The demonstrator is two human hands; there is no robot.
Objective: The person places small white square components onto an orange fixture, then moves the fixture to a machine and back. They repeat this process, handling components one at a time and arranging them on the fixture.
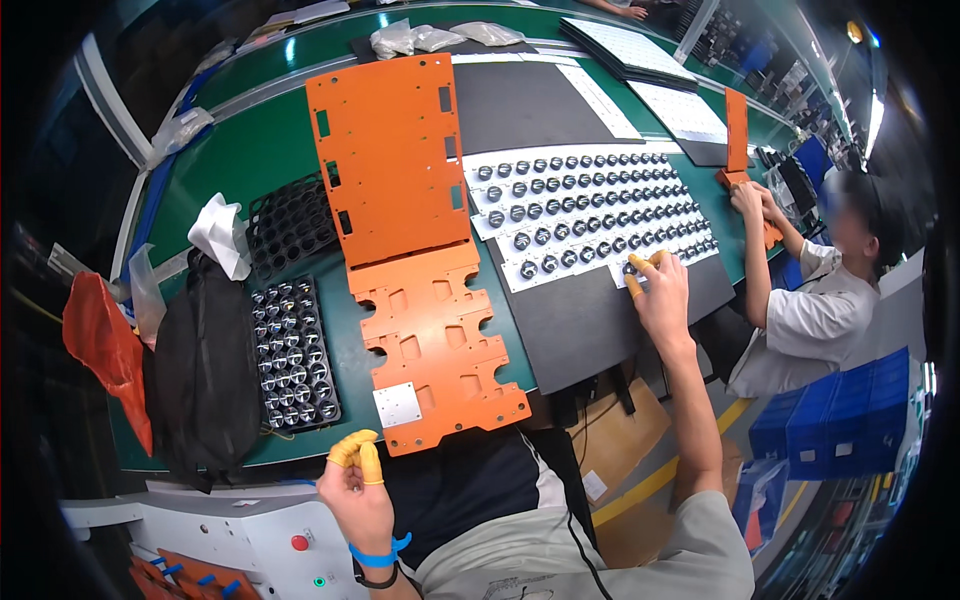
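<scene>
My right hand [662,300], yellow finger cots on its fingertips, reaches to the near edge of the white boards [590,215], which carry rows of round black parts. Its fingers close around a small white board piece [620,276] with a round black part on it. At the table's front edge, my left hand [358,490] is held with thumb and forefinger curled together, also in yellow cots, and nothing shows between them. Beyond it lies an orange perforated plate [440,350] with a small white square board [398,404] on its near left corner. A larger orange panel [388,150] rises behind that plate.
Left of the plate are a black tray [297,350] of round parts and another black tray [292,228]. A black bag [205,370] and orange bag [105,350] lie further left. A co-worker's hands [755,200] handle an orange piece at right. Blue bins [830,425] stand below.
</scene>
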